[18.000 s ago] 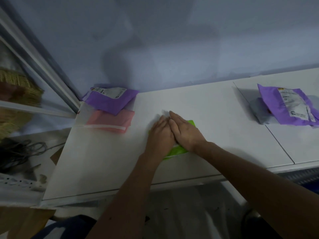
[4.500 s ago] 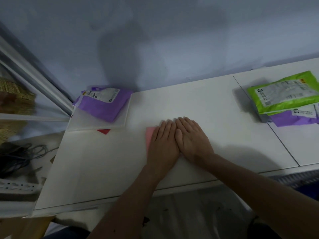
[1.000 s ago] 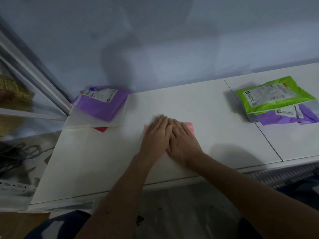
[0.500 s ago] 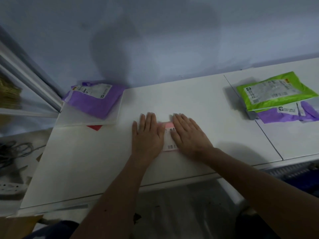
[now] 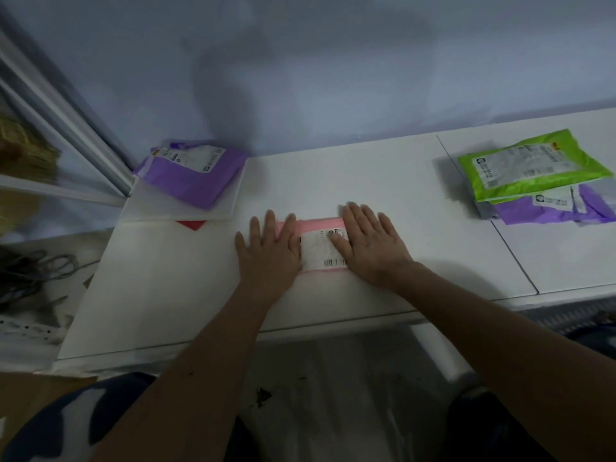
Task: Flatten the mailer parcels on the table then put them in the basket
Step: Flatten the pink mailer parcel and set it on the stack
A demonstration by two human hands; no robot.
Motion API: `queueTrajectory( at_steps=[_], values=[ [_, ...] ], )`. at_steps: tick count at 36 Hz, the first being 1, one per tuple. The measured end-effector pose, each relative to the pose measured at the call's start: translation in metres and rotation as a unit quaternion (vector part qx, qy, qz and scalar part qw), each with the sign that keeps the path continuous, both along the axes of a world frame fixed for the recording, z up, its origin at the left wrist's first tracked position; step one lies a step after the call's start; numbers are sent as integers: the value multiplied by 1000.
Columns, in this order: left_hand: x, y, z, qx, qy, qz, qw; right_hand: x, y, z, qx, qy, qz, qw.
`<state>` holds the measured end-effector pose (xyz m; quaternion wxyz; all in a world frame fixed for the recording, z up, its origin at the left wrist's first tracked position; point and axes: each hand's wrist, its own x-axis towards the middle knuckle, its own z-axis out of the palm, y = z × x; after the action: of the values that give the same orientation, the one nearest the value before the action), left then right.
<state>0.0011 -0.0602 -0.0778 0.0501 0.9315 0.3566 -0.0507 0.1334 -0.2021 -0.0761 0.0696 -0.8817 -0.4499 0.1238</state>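
Flattening step in hand: my left hand and right hand lie flat, fingers straight, pressing the pink plastic mailer parcel on the white table. Next, I reckon, grip it and carry it to the basket, which I cannot see.

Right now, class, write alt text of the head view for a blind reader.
The left hand and right hand press a pink mailer flat on a white table. A purple mailer lies far left; at right, a green mailer lies on a second purple mailer.

Pink mailer with white barcoded label; others purple, green.
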Motion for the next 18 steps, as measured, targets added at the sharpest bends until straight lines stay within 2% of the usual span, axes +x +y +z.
queueTrajectory(
  at_steps=[4,7,9,13,18],
  values=[
    [1,-3,6,50,-4,-20,999,-2,1,5,-12,-16,-1,1000],
    [6,-3,10,98,11,-38,994,-3,1,11,-4,-69,18,997],
    [8,-1,11,90,-4,-25,996,-7,4,13,9,-84,41,996],
    [10,-2,3,87,-16,-21,996,-21,11,5,15,-33,38,999],
    [19,2,-5,39,-34,-5,999,-23,12,-2,31,-42,30,998]
  ],
)
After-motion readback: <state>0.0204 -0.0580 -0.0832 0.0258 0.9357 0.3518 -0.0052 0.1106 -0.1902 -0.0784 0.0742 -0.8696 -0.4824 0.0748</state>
